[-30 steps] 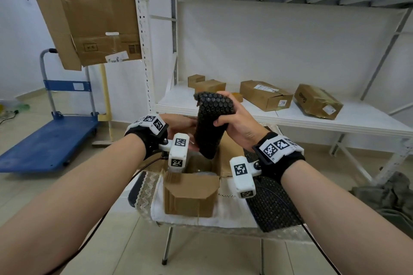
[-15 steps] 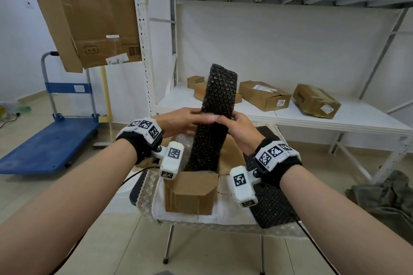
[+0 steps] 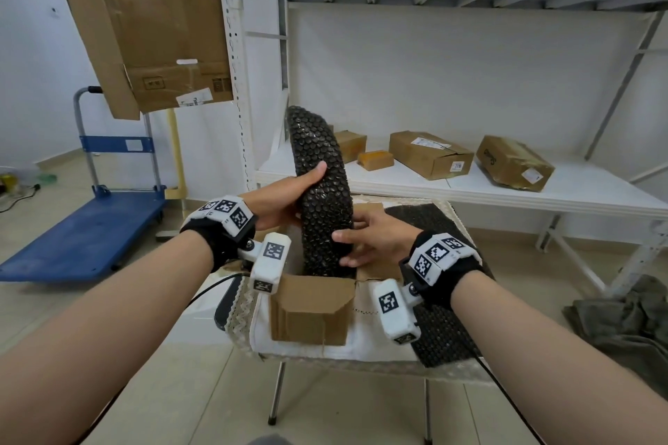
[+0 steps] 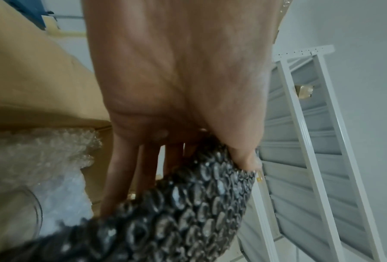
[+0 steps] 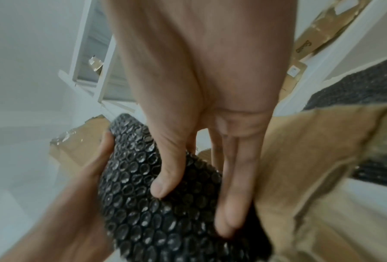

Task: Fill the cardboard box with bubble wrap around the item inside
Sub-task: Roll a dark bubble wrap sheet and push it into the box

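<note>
A long strip of black bubble wrap (image 3: 321,191) stands bowed out of the open cardboard box (image 3: 311,314), its lower end inside. My left hand (image 3: 303,184) grips the strip's middle, thumb in front and fingers behind. My right hand (image 3: 361,242) holds it lower, just above the box rim, thumb (image 5: 165,179) on the front. The left wrist view shows clear bubble wrap (image 4: 42,156) and a glass rim (image 4: 36,209) inside the box beside the black bubble wrap (image 4: 176,212).
The box sits on a small white-clothed table (image 3: 361,340), with another black bubble wrap sheet (image 3: 437,332) lying at its right. Behind stands a white shelf rack (image 3: 470,188) with several cardboard parcels. A blue trolley (image 3: 86,228) is on the floor at left.
The folded strip was opened out tall, and now it bows. My left hand has slid up along it. My right hand has dropped toward the box rim.
</note>
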`<control>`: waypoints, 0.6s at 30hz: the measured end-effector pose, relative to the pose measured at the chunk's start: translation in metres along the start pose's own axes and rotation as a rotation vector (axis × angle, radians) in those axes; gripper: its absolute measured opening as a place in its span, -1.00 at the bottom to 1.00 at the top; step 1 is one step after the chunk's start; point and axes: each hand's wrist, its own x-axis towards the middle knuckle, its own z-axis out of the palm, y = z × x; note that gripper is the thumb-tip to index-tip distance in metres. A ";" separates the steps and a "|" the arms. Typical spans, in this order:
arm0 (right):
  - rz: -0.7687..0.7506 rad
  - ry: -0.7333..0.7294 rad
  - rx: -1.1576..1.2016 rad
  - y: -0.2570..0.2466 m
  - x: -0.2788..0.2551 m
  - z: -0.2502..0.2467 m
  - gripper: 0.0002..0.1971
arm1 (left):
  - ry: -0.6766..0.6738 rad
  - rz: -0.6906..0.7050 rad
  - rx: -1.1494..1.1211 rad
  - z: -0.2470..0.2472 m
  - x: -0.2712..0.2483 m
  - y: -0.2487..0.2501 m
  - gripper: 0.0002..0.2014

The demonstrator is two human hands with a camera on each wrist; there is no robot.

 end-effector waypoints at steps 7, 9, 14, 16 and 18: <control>-0.115 -0.025 0.272 -0.018 -0.006 0.011 -0.44 | -0.016 -0.137 0.007 -0.011 -0.004 0.011 -0.38; -0.148 -0.048 0.379 -0.021 -0.012 0.014 -0.67 | 0.001 -0.171 0.054 -0.011 -0.002 0.010 -0.36; -0.107 0.208 0.315 -0.022 -0.011 0.013 -0.51 | -0.139 -0.224 0.304 -0.005 -0.001 0.004 -0.37; -0.079 0.293 0.258 -0.021 -0.007 0.012 -0.51 | -0.148 -0.262 0.401 -0.005 0.002 0.000 -0.43; -0.036 0.322 0.212 -0.021 -0.005 0.009 -0.62 | -0.161 -0.301 0.450 -0.007 0.008 -0.002 -0.36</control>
